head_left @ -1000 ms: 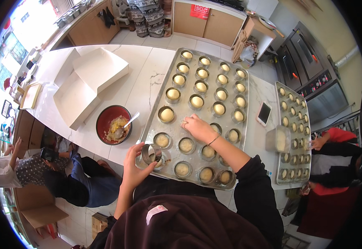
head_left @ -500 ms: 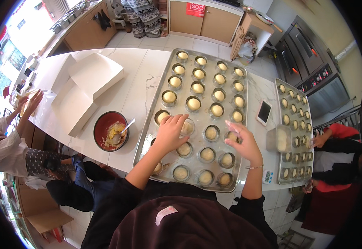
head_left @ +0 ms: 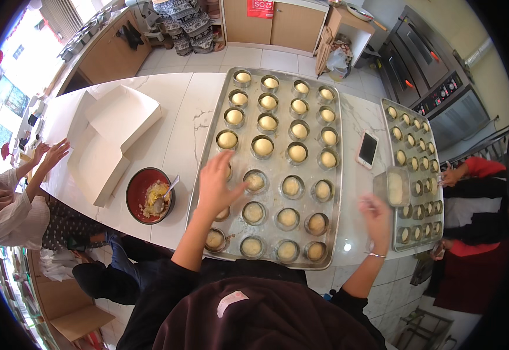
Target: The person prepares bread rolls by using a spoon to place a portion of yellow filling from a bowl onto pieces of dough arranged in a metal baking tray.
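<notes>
Where the tray's [head_left: 275, 169] left edge runs, the left hand [head_left: 216, 182] reaches across it, thumb spread away from the fingers, partly hiding one ring; the thumb points at the neighbouring metal ring [head_left: 255, 182], contact unclear. Beyond the tray's right edge, the right hand [head_left: 375, 217] is over the countertop [head_left: 181, 122], blurred; I cannot tell whether its fingers pinch anything. Domed dough balls [head_left: 262, 146] in rings fill the tray from its far edge past the middle; flatter dough rounds [head_left: 288, 218] in rings continue to the near edge, beside the person's dark clothing.

A strip of countertop separates this tray from the second tray [head_left: 418, 244], narrowed by a phone [head_left: 367, 150] and by a tub [head_left: 396, 188] overlapping that tray's left edge. Leftward, a red-lined bowl [head_left: 139, 185] with a spoon [head_left: 173, 185] sits near the countertop's near edge, a white box [head_left: 127, 111] behind it; more open countertop stretches from box to tray.
</notes>
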The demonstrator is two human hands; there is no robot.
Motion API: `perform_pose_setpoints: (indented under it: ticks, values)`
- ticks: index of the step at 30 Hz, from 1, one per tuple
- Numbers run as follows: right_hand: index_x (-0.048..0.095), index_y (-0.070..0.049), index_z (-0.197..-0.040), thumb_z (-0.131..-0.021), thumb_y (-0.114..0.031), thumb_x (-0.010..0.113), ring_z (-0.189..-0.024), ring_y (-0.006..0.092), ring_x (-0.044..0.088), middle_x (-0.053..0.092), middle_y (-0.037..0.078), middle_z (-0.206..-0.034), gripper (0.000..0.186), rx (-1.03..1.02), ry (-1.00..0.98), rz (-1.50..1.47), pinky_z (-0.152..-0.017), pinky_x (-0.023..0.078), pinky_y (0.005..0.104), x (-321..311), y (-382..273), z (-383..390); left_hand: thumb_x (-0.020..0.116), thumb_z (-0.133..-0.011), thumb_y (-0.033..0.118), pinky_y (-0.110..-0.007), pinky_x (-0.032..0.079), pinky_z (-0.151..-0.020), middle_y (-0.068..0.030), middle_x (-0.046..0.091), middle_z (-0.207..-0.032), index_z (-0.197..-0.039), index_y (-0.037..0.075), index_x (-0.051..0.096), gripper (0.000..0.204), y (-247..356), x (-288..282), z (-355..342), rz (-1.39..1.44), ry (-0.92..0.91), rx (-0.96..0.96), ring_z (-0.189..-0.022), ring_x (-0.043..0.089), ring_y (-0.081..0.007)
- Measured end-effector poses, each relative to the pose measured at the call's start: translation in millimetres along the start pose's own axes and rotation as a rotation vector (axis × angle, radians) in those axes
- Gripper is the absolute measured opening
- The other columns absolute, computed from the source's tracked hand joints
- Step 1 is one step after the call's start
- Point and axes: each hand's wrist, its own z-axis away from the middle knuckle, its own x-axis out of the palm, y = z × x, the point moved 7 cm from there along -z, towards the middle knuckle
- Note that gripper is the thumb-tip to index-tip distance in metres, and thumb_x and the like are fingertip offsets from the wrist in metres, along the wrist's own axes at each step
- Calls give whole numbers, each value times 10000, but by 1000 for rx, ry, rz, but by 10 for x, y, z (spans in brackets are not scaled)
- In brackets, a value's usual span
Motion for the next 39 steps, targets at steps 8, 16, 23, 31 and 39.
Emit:
perform_pose_setpoints:
  ticks: [8,16,23,31,39]
  values:
    - [598,-6,-1007,-691,-39,610,-787,279,594,610,181,-898,318,124,121,761,-724,465,312,-1085,567,-674,715,-617,183,-387,384,-901,-156,437,-1192,-1202,16,391,690,-502,30,86,-61,-111,-113,-1075,438,-322]
    - [631,-5,-883,-608,-75,634,-860,352,567,596,221,-900,284,140,153,931,-756,453,366,-1056,896,-979,697,-623,166,-388,373,-915,-161,485,-1143,-1207,36,391,671,-607,33,71,-11,-116,-215,-1094,435,-323]
    - [598,14,-970,-659,-125,654,-871,350,571,594,228,-912,345,111,50,817,-769,447,368,-1144,666,-805,713,-615,156,-371,395,-888,-156,511,-1100,-1211,35,397,685,-459,-275,64,40,78,-182,-1044,482,-300]
    - [561,31,-1053,-778,-65,575,-941,288,578,589,193,-1018,292,-154,282,733,-818,433,327,-1091,95,-689,732,-629,104,-349,427,-856,-139,525,-1122,-1228,19,385,697,-55,-608,441,349,221,-228,-1010,536,-216]
    - [581,40,-998,-821,-122,529,-1028,310,533,558,202,-1087,246,-433,-438,275,-906,404,333,1659,-1040,-292,739,-619,93,-342,418,-863,-127,514,-1131,-1253,24,350,747,-124,-884,1349,460,231,-465,-1031,516,-200]
